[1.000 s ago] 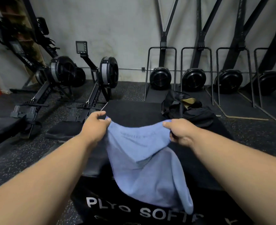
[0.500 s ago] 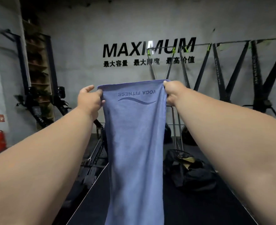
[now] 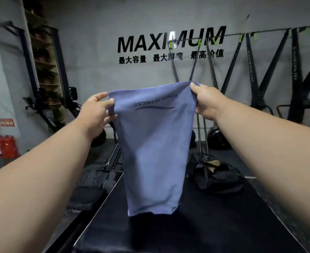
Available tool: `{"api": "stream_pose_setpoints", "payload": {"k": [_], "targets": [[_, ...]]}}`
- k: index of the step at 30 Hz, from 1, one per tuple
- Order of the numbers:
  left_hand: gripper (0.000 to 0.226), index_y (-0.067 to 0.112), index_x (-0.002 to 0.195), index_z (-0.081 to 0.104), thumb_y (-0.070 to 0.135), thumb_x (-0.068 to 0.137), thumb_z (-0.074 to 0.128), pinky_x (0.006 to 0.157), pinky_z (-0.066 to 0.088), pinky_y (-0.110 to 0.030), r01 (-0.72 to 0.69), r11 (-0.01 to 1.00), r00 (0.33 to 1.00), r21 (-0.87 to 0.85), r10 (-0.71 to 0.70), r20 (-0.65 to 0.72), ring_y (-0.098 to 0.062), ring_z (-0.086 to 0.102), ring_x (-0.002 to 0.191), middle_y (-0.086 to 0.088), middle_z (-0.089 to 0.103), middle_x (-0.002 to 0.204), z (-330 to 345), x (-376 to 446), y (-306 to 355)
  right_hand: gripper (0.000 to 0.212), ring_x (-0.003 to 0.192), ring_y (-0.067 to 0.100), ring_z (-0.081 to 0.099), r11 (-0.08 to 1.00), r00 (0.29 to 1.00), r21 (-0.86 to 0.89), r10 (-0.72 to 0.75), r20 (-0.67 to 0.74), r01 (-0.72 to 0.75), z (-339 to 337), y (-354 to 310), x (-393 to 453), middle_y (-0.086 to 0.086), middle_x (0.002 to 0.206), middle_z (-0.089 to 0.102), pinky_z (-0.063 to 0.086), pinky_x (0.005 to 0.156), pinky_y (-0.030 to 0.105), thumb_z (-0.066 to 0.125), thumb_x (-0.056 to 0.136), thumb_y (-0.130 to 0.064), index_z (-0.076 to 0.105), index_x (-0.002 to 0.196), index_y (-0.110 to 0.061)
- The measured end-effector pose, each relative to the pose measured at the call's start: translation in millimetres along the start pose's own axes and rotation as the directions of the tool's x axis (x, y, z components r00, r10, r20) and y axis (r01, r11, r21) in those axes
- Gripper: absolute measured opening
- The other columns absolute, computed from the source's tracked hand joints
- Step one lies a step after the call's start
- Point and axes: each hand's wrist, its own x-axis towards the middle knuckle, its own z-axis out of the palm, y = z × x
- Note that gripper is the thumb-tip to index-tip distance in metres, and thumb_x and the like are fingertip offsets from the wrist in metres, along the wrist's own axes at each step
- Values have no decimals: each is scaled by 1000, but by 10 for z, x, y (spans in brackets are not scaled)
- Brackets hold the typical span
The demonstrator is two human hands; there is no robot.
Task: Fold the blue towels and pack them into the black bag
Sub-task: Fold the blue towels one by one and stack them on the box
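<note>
Head view: left hand (image 3: pixel 95 111) and right hand (image 3: pixel 206 101) each pinch a top corner of the blue towel (image 3: pixel 152 152), which hangs long-axis vertical, hem just above the black surface (image 3: pixel 214 225). Black bag (image 3: pixel 218 177) sits beyond, nearer right hand.

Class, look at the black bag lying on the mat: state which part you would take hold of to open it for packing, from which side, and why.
Probably the rim of the opening at the top of the black bag, coming from above. The bag lies slumped on the black mat, its mouth gaping upward with a tan lining showing, so that edge is exposed. Both the left hand and right hand currently pinch the blue towel.
</note>
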Motion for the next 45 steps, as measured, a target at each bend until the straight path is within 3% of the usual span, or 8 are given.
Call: {"api": "stream_pose_setpoints", "payload": {"k": [6, 12, 16, 20, 27, 35, 39, 45], "targets": [[38, 18, 140, 58, 15, 103, 64, 68, 52, -25, 223, 947, 964, 231, -249, 91, -19, 64, 91, -5, 74, 122, -572, -1243, -1061, 24, 87, 13, 71, 977, 970, -87, 203, 133, -193, -424, 1347, -1254, 2, 102, 78, 52, 66, 27, 54, 110, -28, 73, 117, -15], [36, 25, 134, 62, 16, 100, 68, 71, 47, -29, 344, 871, 925, 350, -379, 32, -17, 55, 77, -3, 66, 97, -835, -2098, -1758, 24, 67, 9, 64, 917, 928, -206, 364, 86, -340, -640, 2163, -2063, -2, 82, 75, 44, 53, 22, 53, 110, -26, 72, 102, -14], [38, 23, 135, 60, 16, 99, 70, 67, 40, -29, 366, 839, 915, 402, -404, 12, -18, 47, 76, -5, 53, 86, -946, -2269, -2056, 28, 80, 10, 73, 896, 905, -233, 411, 108, -379, -682, 2379, -2274, 1, 94, 81, 52, 64, 22, 51, 111, -24, 76, 107, -12], [36, 18, 134, 60, 16, 100, 70, 62, 45, -24, 359, 820, 921, 446, -390, -25, -7, 49, 57, 10, 52, 62, -968, -2201, -2300, 28, 91, 18, 77, 865, 892, -274, 449, 48, -420, -676, 2590, -2176, 4, 103, 81, 57, 73, 29, 53, 109, -28, 76, 111, -13], [35, 21, 127, 64, 18, 95, 75, 75, 48, -27, 293, 769, 948, 567, -310, -69, 2, 60, 61, 9, 71, 72, -869, -1569, -2949, 28, 109, 30, 74, 827, 876, -309, 480, -49, -470, -626, 3326, -1504, 7, 107, 80, 56, 101, 48, 57, 106, -32, 76, 108, -12], [30, 29, 120, 62, 21, 94, 74, 93, 55, -34, 359, 699, 920, 618, -375, -110, -10, 68, 82, 9, 73, 79, -747, -592, -4106, 30, 81, 21, 64, 724, 823, -410, 550, -141, -554, -535, 4419, -610, 11, 94, 75, 51, 74, 34, 59, 102, -31, 69, 96, -4], [30, 27, 123, 62, 26, 94, 70, 82, 50, -29, 416, 554, 872, 721, -469, -143, -10, 68, 88, 11, 73, 90, -658, -360, -4599, 35, 67, 18, 41, 620, 828, -595, 541, -148, -511, -505, 4806, -416, -4, 67, 44, 35, 63, 34, 61, 92, -36, 41, 66, -23], [26, 37, 116, 60, 28, 91, 65, 74, 48, -25, 380, 592, 890, 711, -442, -108, -9, 68, 83, 10, 72, 86, -314, -473, -4712, 33, 67, 14, 47, 670, 822, -542, 566, -69, -507, -437, 4923, -351, -3, 71, 52, 40, 64, 29, 71, 92, -27, 47, 70, -20]]}}
